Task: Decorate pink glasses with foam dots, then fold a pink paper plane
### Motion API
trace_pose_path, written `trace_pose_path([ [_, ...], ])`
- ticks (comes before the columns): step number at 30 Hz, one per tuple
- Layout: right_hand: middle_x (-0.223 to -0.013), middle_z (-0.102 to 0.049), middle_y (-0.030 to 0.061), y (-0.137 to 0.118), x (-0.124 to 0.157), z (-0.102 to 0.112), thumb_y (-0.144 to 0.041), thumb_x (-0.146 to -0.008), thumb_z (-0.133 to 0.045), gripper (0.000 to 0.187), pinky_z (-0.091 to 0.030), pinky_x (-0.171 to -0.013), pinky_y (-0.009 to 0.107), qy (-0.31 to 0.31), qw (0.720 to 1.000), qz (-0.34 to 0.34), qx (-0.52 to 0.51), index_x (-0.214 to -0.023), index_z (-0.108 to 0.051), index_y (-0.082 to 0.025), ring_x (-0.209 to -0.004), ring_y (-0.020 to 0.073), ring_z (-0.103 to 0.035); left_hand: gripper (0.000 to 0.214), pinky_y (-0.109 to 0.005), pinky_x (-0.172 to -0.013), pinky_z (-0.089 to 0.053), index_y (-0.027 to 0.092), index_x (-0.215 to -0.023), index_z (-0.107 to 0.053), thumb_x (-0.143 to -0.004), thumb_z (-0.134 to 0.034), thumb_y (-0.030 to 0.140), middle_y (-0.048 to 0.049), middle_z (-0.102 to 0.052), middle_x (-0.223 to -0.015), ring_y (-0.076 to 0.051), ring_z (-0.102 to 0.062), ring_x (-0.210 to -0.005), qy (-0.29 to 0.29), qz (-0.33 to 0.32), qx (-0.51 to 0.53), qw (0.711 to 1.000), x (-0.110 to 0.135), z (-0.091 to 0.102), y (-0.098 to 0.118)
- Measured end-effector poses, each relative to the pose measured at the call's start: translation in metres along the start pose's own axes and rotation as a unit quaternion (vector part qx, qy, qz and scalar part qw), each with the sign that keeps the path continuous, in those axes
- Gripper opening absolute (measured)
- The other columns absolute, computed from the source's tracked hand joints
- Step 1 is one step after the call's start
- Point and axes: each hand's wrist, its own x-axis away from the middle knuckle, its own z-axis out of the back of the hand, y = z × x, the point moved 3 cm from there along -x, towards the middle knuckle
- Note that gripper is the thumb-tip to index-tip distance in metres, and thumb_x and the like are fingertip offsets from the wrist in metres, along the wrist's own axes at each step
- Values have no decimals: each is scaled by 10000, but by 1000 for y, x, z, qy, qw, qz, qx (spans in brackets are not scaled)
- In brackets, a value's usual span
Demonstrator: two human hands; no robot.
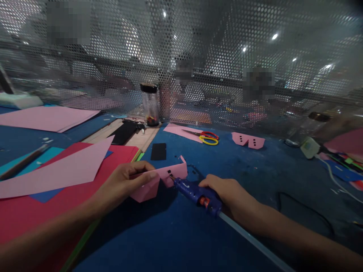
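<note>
My left hand (pixel 129 180) is closed on a folded pink paper piece (pixel 167 177), pinching it just above the blue table (pixel 176 234). My right hand (pixel 225 192) grips a blue glue gun (pixel 195 193) with a clear glue stick (pixel 249 238) trailing out of its back. The gun's nozzle touches the pink paper piece near its middle fold. A small black square is stuck on the pink paper piece near the nozzle.
Red (pixel 42 211), pink (pixel 56 170) and blue card sheets lie at left. Scissors with red and yellow handles (pixel 208 138) rest on pink paper behind. Another pink cut-out (pixel 248 140), a black card square (pixel 158 151), a clear jar (pixel 149 104) and a perforated metal screen (pixel 215 56) stand beyond.
</note>
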Motion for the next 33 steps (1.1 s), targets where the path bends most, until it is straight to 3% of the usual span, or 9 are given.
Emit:
trace_pose_path([
  [7, -1116, -674, 3, 4, 2, -3, -47, -796, -592, 408, -456, -769, 270, 8, 1000, -10, -17, -1142, -583, -263, -913, 157, -642, 301, -195, -499, -351, 175, -787, -654, -867, -687, 464, 5, -655, -650, -105, -536, -549, 13, 27, 50, 998, 0, -2, 5],
  [12, -1101, -669, 7, 5, 0, -2, -63, -819, -583, 346, -446, -749, 258, 5, 1000, -5, -5, -1112, -582, -247, -888, 153, -641, 286, -198, -507, -363, 160, -781, -629, -900, -660, 418, -12, -700, -645, -112, -567, -549, 12, 38, 82, 996, 2, -5, 12],
  [24, -1025, -678, -10, 14, 1, -9, -98, -796, -579, 300, -426, -686, 245, 33, 999, -12, 5, -1057, -591, -246, -809, 142, -641, 297, -193, -488, -367, 182, -773, -651, -861, -693, 463, -5, -697, -645, -100, -572, -537, 3, 27, 73, 997, -2, -1, 5],
  [33, -1021, -680, -6, 10, 1, -5, -103, -805, -585, 281, -411, -686, 248, 10, 1000, -20, -5, -1051, -574, -238, -816, 145, -642, 271, -220, -529, -415, 192, -755, -636, -879, -667, 431, -22, -720, -667, -133, -626, -581, 14, 34, 81, 996, 3, -5, 15],
])
